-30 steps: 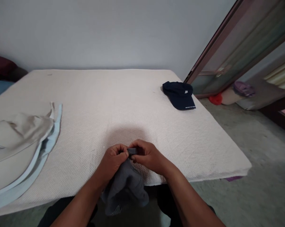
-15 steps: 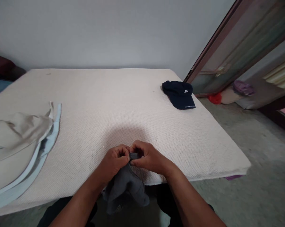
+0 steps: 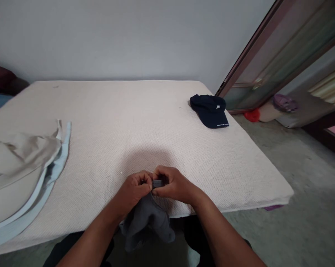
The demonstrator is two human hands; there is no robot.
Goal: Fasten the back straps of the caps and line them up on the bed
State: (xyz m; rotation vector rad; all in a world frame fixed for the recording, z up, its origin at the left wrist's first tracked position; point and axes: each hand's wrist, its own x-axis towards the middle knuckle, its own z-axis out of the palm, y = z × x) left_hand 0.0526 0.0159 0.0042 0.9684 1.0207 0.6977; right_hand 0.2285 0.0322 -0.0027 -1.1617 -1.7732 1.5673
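Observation:
A dark grey cap (image 3: pixel 149 222) hangs limp from my hands, past the near edge of the table and above my lap. Its strap (image 3: pixel 158 183) runs between my fingertips. My left hand (image 3: pixel 139 185) is closed in a pinch on the strap's left part. Thumb and fingers of my right hand (image 3: pixel 171 183) are bent round the strap's right part, close against the left fingertips. Exactly how the strap's ends join is hidden by the fingers.
A white textured cover lies over the table (image 3: pixel 106 111). To the left, a beige cap (image 3: pixel 20 159) rests on pale blue ones (image 3: pixel 56 168). A navy cap (image 3: pixel 209 110) sits at the back right. Beyond are a wall and a framed glass door (image 3: pixel 267 63).
The view has shifted very slightly. Both hands keep the same grip on the cap's strap, with hardly any movement.

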